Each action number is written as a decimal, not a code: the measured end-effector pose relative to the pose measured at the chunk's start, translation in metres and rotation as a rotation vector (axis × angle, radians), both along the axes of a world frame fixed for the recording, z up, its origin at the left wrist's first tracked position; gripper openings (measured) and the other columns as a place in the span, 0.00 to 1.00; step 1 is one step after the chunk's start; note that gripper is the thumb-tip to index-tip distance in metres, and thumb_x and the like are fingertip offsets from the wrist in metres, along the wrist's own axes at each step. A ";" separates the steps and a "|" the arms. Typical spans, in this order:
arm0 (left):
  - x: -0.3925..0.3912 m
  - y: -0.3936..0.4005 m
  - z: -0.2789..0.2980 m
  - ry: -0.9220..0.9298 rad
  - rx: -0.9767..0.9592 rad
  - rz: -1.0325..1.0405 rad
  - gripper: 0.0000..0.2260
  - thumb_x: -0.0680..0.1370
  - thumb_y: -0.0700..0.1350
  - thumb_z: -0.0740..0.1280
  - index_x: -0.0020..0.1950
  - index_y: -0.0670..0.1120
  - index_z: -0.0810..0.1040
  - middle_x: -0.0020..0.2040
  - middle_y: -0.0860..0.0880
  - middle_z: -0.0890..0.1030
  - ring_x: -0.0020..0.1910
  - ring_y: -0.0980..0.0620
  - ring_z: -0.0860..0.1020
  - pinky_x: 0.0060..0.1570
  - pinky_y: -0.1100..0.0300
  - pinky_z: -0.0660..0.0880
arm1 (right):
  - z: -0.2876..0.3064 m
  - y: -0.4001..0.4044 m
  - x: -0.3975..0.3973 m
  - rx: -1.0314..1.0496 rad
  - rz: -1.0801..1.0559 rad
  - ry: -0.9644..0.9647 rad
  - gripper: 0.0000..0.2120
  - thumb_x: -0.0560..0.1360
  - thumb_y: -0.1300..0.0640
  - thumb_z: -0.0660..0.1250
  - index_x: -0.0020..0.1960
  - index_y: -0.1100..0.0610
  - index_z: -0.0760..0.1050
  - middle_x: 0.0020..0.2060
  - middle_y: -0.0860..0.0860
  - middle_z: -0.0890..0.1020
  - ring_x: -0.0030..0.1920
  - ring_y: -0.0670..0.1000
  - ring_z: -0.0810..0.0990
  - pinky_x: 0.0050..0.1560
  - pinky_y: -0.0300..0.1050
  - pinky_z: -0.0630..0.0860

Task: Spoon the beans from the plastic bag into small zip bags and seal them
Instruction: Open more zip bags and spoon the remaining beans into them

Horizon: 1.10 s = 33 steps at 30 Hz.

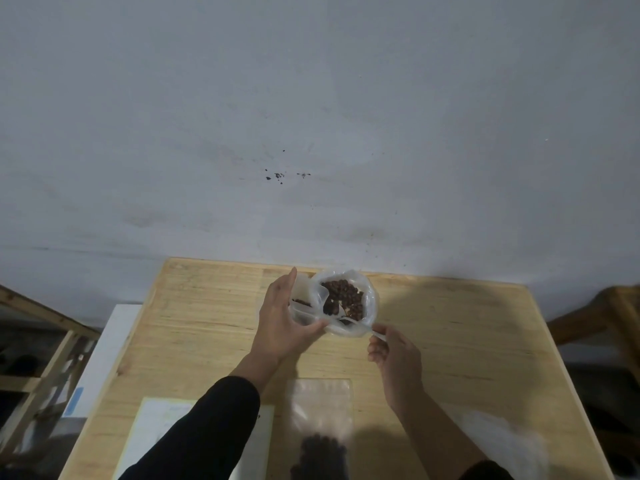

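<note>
Both arms reach forward over the wooden table (pixel 450 341), toward its far edge by the pale wall (pixel 311 116). The left hand (pixel 280 320), coming out of a black sleeve (pixel 207 427), is turned on its side, fingers curled around a small zip bag (pixel 303 301) which it holds upright with the mouth open; the thumb stretches across the front, touching the edge of the plastic bag (pixel 363 292) just beside it. A few dark beans seem to sit inside the small bag, though the clear film and dim light make that hard to be sure of.

The right hand (pixel 391 351) sits nearer and lower, fingers bent in, pinching the handle of a white plastic spoon (pixel 360 329) between thumb and forefinger. The spoon runs up and left along the near rim of the plastic bag; its bowl is lost against the pale plastic.

The plastic bag stands open at the table's far middle, its rim rolled outward, with a heap of brown beans (pixel 344 297) showing in it.

Closer in, between the forearms, another clear zip bag (pixel 320 403) lies flat with dark beans gathered at its near end. A sheet of paper (pixel 149 427) lies under the left forearm, and some pale clear plastic (pixel 505 434) lies at the near right.
</note>
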<state>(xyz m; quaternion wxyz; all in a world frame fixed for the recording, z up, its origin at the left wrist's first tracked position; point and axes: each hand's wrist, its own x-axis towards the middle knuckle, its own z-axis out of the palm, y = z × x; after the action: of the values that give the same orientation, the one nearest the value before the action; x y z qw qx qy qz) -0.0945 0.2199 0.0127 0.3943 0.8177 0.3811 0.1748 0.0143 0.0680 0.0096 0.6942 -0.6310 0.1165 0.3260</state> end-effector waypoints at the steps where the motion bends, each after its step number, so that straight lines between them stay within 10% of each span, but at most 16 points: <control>1: 0.000 0.000 0.001 -0.002 0.002 -0.002 0.48 0.63 0.55 0.78 0.76 0.52 0.55 0.70 0.48 0.63 0.69 0.53 0.63 0.68 0.54 0.66 | 0.001 -0.001 0.001 0.004 -0.004 -0.022 0.11 0.78 0.64 0.57 0.47 0.66 0.77 0.30 0.57 0.74 0.26 0.49 0.71 0.24 0.38 0.70; 16: 0.002 -0.002 0.005 -0.021 -0.024 -0.024 0.48 0.65 0.52 0.78 0.77 0.51 0.52 0.72 0.49 0.60 0.66 0.61 0.57 0.64 0.71 0.53 | 0.068 -0.002 0.013 0.053 0.143 -0.409 0.14 0.79 0.63 0.57 0.41 0.60 0.79 0.28 0.55 0.75 0.26 0.50 0.73 0.25 0.41 0.71; 25: 0.002 -0.002 0.004 -0.024 0.016 -0.013 0.50 0.63 0.53 0.79 0.77 0.50 0.53 0.70 0.48 0.63 0.67 0.58 0.60 0.63 0.72 0.54 | 0.064 -0.003 0.001 -0.186 0.456 -1.447 0.12 0.76 0.55 0.61 0.49 0.59 0.80 0.39 0.45 0.81 0.40 0.34 0.75 0.43 0.21 0.67; 33: 0.001 -0.002 0.001 -0.027 0.045 -0.005 0.50 0.63 0.54 0.78 0.77 0.50 0.52 0.70 0.47 0.63 0.68 0.54 0.62 0.65 0.65 0.60 | 0.030 -0.039 0.018 -0.357 -0.085 -0.689 0.07 0.75 0.63 0.66 0.50 0.57 0.81 0.32 0.51 0.83 0.26 0.41 0.77 0.28 0.29 0.73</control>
<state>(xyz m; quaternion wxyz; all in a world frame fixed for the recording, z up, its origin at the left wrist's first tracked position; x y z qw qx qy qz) -0.0937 0.2181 0.0142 0.3815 0.8249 0.3697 0.1935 0.0318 0.0293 0.0394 0.5847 -0.8091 -0.0427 0.0405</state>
